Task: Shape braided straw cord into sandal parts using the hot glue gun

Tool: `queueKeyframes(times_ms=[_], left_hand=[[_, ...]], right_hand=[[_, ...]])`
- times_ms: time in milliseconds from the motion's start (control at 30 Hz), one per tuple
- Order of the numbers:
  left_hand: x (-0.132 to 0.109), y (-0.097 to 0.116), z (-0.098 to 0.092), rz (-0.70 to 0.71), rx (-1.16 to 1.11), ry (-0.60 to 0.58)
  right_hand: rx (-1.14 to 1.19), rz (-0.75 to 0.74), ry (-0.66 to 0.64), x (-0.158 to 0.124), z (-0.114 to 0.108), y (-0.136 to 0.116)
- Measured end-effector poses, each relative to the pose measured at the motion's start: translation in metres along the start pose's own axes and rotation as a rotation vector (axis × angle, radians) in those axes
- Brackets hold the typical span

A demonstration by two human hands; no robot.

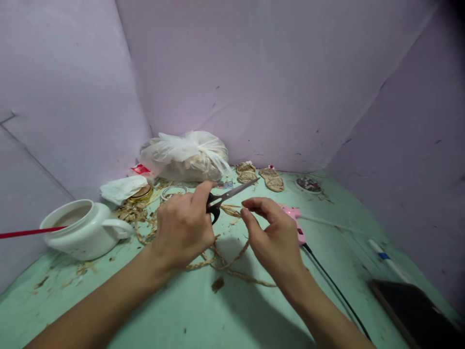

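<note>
My left hand is closed around the black handles of a pair of scissors. Their metal blades point up to the right, nearly together. To their right, my right hand pinches the end of a thin tan straw strand between thumb and fingertips. The strand lies just below the blades; whether they touch it I cannot tell. Beneath both hands, a braided straw cord loops over the green table. A small brown scrap lies in front of the cord.
At left stands a white mug with a red stick in it. Behind are a tied plastic bag and two small straw soles. A pink glue gun, its black cable, a white-and-blue marker and a dark phone-like slab lie right.
</note>
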State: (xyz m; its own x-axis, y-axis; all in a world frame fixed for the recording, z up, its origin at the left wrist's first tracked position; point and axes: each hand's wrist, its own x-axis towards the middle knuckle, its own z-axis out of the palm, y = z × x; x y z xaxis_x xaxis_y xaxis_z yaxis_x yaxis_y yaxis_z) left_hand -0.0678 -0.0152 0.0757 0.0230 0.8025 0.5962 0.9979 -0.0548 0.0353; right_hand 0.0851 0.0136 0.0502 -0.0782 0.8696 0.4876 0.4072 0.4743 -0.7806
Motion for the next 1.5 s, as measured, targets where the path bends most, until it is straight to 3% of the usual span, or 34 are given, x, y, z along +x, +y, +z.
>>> queueKeyframes(times_ms=[133,200,300,400,533,633,700,800,967,1067,1133,1200,1333,1400,1500], left_hand=[[0.008,-0.012,0.001,-0.06,-0.264,-0.154],[0.013,-0.018,0.003,-0.057,-0.432,-0.254],[0.019,-0.026,0.006,-0.09,-0.786,-0.514],[0.02,-0.03,0.011,-0.252,-1.164,-0.799],[0.014,-0.031,0.025,-0.429,-1.62,-0.987],[0.009,-0.029,0.038,-0.479,-1.881,-1.092],[0.007,-0.028,0.044,-0.5,-1.988,-1.112],[0.009,-0.031,0.045,-0.557,-2.065,-1.057],[0.016,-0.042,0.037,-0.682,-2.067,-0.897],[0.017,-0.043,0.035,-0.767,-1.921,-0.935],[0.015,-0.039,0.037,-0.789,-1.844,-0.999],[0.012,-0.035,0.042,-0.797,-1.849,-1.085],[0.006,-0.028,0.051,-0.792,-1.9,-1.253],[0.005,-0.027,0.053,-0.803,-1.917,-1.269],[0.006,-0.027,0.052,-0.849,-1.931,-1.251]], right_hand=[[0.191,0.112,-0.325,0.006,-0.003,0.015],[0.143,0.071,-0.387,0.006,-0.003,0.016],[0.024,-0.079,-0.411,0.006,-0.005,0.011],[0.121,-0.1,-0.506,0.005,-0.007,0.006],[0.415,0.183,-0.637,0.004,-0.004,0.006],[0.633,0.382,-0.627,0.002,0.003,0.01],[0.747,0.438,-0.63,0.003,0.007,0.014],[0.732,0.438,-0.636,0.008,0.004,0.021],[0.44,0.306,-0.535,0.019,-0.009,0.026],[0.321,0.166,-0.473,0.019,-0.013,0.023],[0.33,0.156,-0.448,0.017,-0.012,0.02],[0.453,0.23,-0.439,0.014,-0.009,0.018],[0.837,0.517,-0.495,0.008,-0.001,0.016],[0.92,0.602,-0.52,0.006,0.002,0.014],[0.878,0.609,-0.529,0.005,0.005,0.009]])
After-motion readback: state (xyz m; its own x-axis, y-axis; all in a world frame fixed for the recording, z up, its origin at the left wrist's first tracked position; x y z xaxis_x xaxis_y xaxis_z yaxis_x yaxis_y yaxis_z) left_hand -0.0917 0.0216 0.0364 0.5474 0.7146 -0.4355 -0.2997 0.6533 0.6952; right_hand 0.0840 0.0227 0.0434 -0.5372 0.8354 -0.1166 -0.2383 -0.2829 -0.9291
